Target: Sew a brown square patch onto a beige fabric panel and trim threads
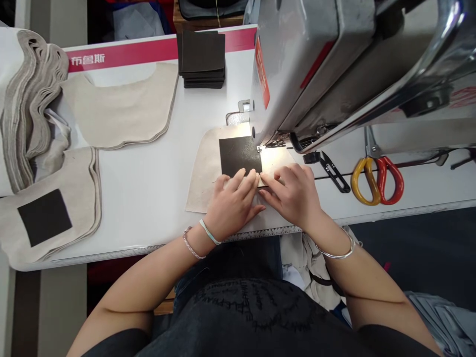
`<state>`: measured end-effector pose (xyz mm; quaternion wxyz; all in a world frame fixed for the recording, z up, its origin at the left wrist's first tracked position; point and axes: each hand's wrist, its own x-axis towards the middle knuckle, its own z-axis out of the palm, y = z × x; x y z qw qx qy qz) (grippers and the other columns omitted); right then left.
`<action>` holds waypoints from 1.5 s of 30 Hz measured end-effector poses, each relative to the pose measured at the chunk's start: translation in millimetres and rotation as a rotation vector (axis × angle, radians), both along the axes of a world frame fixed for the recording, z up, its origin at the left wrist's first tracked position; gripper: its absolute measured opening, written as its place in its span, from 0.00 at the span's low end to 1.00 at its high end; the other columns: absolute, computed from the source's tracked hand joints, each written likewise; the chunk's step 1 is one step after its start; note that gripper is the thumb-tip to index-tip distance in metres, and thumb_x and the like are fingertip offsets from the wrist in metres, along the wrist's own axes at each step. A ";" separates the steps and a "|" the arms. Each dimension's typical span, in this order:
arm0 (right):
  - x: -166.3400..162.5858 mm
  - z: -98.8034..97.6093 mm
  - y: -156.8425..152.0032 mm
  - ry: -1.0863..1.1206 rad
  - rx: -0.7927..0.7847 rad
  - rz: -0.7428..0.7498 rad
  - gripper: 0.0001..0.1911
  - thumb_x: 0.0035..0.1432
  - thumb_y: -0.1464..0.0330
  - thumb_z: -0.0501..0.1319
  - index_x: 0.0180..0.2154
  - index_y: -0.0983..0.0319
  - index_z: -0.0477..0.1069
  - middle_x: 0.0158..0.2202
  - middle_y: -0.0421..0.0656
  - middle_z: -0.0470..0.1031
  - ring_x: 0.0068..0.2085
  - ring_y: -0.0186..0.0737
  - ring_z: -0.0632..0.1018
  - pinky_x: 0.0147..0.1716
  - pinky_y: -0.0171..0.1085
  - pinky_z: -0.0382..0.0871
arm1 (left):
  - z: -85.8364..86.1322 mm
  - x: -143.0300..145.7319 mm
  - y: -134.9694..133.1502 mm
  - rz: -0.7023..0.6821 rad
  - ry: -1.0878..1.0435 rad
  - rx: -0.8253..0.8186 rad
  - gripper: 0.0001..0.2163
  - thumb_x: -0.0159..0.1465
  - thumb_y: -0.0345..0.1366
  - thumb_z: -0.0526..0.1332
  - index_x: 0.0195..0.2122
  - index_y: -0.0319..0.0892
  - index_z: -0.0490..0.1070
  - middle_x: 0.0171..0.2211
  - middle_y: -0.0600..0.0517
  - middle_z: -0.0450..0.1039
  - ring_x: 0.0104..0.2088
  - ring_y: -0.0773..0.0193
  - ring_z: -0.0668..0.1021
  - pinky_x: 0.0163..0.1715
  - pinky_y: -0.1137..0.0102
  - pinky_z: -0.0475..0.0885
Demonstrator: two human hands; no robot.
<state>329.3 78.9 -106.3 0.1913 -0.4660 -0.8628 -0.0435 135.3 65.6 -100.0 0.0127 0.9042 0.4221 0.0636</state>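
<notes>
Patched piece (80, 208), near left: looks done. Left hand (231, 201) flat, fingers together; right hand (293, 193) bent, can't tell if pinching. Dark patch (240, 154) on cloth (203, 176) at sewing machine (297, 64), probably unfinished. Squares stack (203, 57) behind, presumably left.

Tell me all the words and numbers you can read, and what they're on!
"布鲁斯": white characters on the red strip.
Orange label on the sewing machine: too slanted to read surely.
Red print at the picture's right edge: too blurred.
Ruler tape along the table's front edge: too small.
Black shirt: lettering too faint.
</notes>
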 end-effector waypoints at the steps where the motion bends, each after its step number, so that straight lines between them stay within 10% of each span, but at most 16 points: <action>1: 0.1 -0.4 0.5 -0.001 0.000 0.000 0.13 0.64 0.61 0.59 0.43 0.61 0.77 0.32 0.45 0.71 0.38 0.44 0.66 0.38 0.44 0.54 | -0.1 -0.3 0.8 0.002 0.000 0.000 0.28 0.70 0.50 0.49 0.63 0.32 0.61 0.63 0.44 0.65 0.60 0.50 0.67 0.49 0.55 0.61; 45: -0.6 -0.3 15.9 -0.078 -0.131 -0.038 0.19 0.66 0.56 0.53 0.46 0.61 0.75 0.35 0.47 0.68 0.39 0.47 0.63 0.33 0.42 0.46 | -2.5 -2.7 20.7 -0.009 -0.054 -0.081 0.30 0.70 0.50 0.49 0.65 0.33 0.58 0.63 0.38 0.63 0.63 0.44 0.64 0.54 0.52 0.58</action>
